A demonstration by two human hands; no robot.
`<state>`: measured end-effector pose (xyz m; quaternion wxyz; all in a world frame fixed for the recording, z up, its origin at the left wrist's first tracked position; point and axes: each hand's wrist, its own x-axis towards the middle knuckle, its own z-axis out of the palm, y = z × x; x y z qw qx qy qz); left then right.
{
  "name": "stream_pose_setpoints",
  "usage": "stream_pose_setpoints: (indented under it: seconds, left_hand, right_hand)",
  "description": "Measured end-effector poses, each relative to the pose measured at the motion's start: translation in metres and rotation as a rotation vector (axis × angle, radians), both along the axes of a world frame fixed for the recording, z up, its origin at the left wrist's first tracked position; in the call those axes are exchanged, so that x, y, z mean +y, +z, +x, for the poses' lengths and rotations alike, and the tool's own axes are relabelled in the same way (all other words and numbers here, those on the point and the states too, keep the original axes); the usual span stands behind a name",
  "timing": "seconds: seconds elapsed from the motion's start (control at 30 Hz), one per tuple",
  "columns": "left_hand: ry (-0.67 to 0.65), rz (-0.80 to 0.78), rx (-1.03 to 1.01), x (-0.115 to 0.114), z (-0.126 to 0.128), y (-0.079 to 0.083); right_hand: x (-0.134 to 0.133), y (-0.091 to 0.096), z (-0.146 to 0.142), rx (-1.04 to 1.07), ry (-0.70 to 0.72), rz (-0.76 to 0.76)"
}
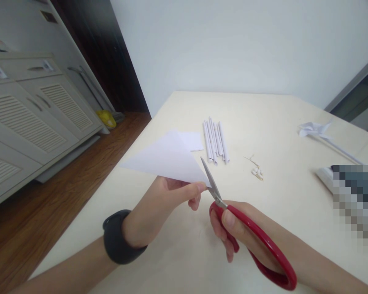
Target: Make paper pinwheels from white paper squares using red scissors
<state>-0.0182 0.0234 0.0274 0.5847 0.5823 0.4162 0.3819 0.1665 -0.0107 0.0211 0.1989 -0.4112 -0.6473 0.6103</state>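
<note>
My left hand pinches a folded white paper triangle by its near corner and holds it above the cream table. A black band sits on that wrist. My right hand grips red-handled scissors, fingers through the loops. The steel blades point away from me and meet the paper's right corner beside my left fingertips. The blades look nearly closed.
Several rolled white paper sticks lie at mid-table, with a small white paper square to their left. Small pins lie to the right. A paper pinwheel rests at far right. White cabinets stand left, over a wood floor.
</note>
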Motion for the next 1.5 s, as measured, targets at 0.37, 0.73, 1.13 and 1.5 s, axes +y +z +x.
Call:
stream_pose_setpoints:
  seconds: [0.37, 0.73, 1.13, 1.5]
  left_hand:
    - [-0.007, -0.008, 0.017, -0.0004, 0.0002, 0.0003]
    - [0.015, -0.013, 0.006, -0.0017, 0.0014, 0.0003]
    - [0.007, -0.025, -0.052, -0.0005, 0.0013, 0.0004]
    - [-0.002, -0.027, -0.088, -0.0008, 0.0022, 0.0007]
  right_hand:
    - [-0.0012, -0.0042, -0.0018, 0.018, -0.037, -0.048]
    - [-0.0019, -0.0044, -0.0017, 0.017, -0.038, -0.052]
    - [0.0021, -0.0034, -0.0024, -0.070, -0.043, -0.024]
    - [0.0016, -0.0021, -0.0008, -0.076, -0.039, -0.043]
